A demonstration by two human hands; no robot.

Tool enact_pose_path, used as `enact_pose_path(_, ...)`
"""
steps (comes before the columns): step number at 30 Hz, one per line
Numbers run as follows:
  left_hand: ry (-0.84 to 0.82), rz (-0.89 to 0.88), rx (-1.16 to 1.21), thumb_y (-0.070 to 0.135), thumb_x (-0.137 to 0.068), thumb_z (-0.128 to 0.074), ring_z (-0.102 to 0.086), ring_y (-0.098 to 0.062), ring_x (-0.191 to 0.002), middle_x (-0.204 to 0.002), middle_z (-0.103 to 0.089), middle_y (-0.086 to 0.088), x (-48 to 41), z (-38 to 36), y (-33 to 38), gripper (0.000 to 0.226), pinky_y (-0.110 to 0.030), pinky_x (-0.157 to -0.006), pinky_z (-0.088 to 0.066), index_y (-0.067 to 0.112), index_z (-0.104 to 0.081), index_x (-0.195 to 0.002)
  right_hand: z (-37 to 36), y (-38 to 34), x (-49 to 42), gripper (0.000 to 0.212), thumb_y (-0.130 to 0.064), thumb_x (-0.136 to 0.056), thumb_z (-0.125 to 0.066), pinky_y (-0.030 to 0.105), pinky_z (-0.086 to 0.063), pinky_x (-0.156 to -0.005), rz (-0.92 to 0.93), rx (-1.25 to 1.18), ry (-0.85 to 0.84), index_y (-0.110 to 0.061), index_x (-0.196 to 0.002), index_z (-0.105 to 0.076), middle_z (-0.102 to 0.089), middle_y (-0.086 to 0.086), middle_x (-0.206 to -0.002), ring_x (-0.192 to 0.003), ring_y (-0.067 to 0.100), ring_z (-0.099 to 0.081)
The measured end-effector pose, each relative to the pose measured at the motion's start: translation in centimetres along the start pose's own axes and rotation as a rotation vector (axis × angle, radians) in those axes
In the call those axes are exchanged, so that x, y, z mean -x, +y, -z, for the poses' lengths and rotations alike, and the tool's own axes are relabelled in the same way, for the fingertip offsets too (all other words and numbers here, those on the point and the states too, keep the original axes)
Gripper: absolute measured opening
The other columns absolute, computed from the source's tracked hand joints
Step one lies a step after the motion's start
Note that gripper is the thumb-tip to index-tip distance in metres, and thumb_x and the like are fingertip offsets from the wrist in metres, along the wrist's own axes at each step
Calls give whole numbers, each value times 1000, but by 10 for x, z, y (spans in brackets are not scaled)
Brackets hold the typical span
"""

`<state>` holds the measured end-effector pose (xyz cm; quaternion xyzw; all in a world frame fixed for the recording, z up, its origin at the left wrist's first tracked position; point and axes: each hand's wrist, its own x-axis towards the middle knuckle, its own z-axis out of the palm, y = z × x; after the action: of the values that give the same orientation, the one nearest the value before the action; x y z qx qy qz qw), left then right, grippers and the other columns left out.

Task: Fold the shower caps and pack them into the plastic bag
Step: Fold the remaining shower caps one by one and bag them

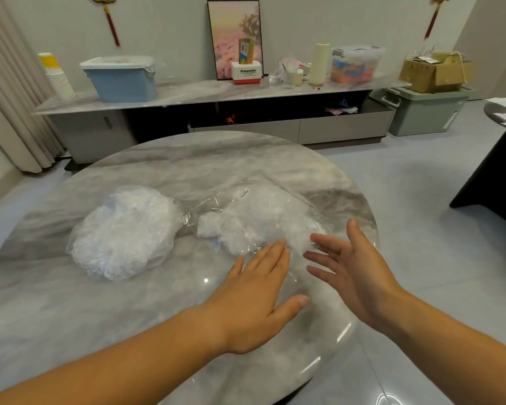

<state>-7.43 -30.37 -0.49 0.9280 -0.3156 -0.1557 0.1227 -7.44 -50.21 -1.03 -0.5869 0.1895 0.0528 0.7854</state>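
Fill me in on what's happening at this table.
A person is working at the round marble table with both hands open. The left hand reaches the near edge of the clear plastic bag, which already holds some white caps; the right hand hovers beside it. A bigger heap of shower caps lies to the left.
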Motion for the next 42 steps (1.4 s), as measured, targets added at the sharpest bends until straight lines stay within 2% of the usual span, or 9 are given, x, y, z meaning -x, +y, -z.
enact_pose_path(8, 6, -96, 176, 68, -98, -26, 25, 9, -145, -161, 25, 23, 13, 5, -8, 80, -43, -126, 1, 32, 13, -159, -36, -3, 4, 94, -80, -80, -39, 42, -53, -94, -65, -87, -219, -12, -143, -53, -59, 1, -141, -130, 19, -56)
enact_pose_path(14, -43, -134, 217, 67, -98, -28, 25, 16, -141, -161, 23, 26, 29, 6, -13, 79, -39, -126, 0, 33, 9, -159, -54, -13, -11, 101, -83, -77, -43, 52, -41, -111, -56, -228, -182, -7, -142, -53, -56, 2, -143, -132, 20, -52)
enact_pose_path(16, -66, -148, 232, 67, -98, -28, 24, 18, -139, -160, 23, 29, 35, 8, -13, 78, -37, -127, 0, 34, 9, -158, -56, -16, -17, 105, -85, -74, -44, 50, -40, -112, -44, -267, -157, -6, -142, -53, -54, 5, -145, -134, 22, -50)
enact_pose_path(21, -73, -137, 218, 69, -97, -28, 23, 16, -142, -161, 21, 28, 41, 5, -20, 79, -39, -126, -1, 34, 7, -159, -55, -15, -26, 92, -83, -82, -46, 41, -39, -108, -70, -343, -79, -7, -133, -61, -56, 12, -141, -132, 25, -51)
enact_pose_path(26, -100, -128, 175, 69, -97, -27, 24, 14, -143, -159, 23, 29, 42, 2, -27, 79, -42, -126, 3, 32, 5, -160, -50, -14, -26, 79, -69, -83, -63, 43, -48, -106, -86, -480, 3, -1, -123, -63, -54, 23, -135, -115, 35, -66)
enact_pose_path(30, -113, -129, 168, 70, -97, -26, 25, 15, -142, -159, 24, 29, 43, 1, -27, 80, -42, -126, 5, 33, 6, -160, -49, -15, -22, 74, -63, -84, -68, 46, -52, -104, -92, -521, 82, 1, -122, -61, -50, 25, -132, -111, 41, -67)
enact_pose_path(36, -122, -131, 158, 68, -98, -30, 24, 15, -142, -160, 23, 29, 42, 0, -29, 79, -40, -126, 5, 32, 5, -160, -50, -15, -25, 78, -67, -91, -55, 47, -48, -108, -99, -485, 86, 5, -121, -62, -63, 25, -126, -117, 38, -64)
enact_pose_path(39, -118, -119, 149, 68, -98, -30, 24, 14, -142, -160, 23, 28, 41, -1, -31, 80, -40, -126, 6, 33, 5, -160, -47, -13, -28, 82, -73, -90, -49, 47, -46, -107, -108, -413, 65, 1, -123, -64, -68, 20, -125, -123, 34, -60)
enact_pose_path(42, -122, -96, 131, 70, -97, -28, 25, 11, -144, -160, 24, 26, 40, -3, -33, 81, -40, -126, 6, 34, 6, -160, -43, -12, -25, 77, -71, -91, -50, 45, -47, -103, -105, -391, 57, -3, -125, -64, -66, 20, -127, -123, 33, -60)
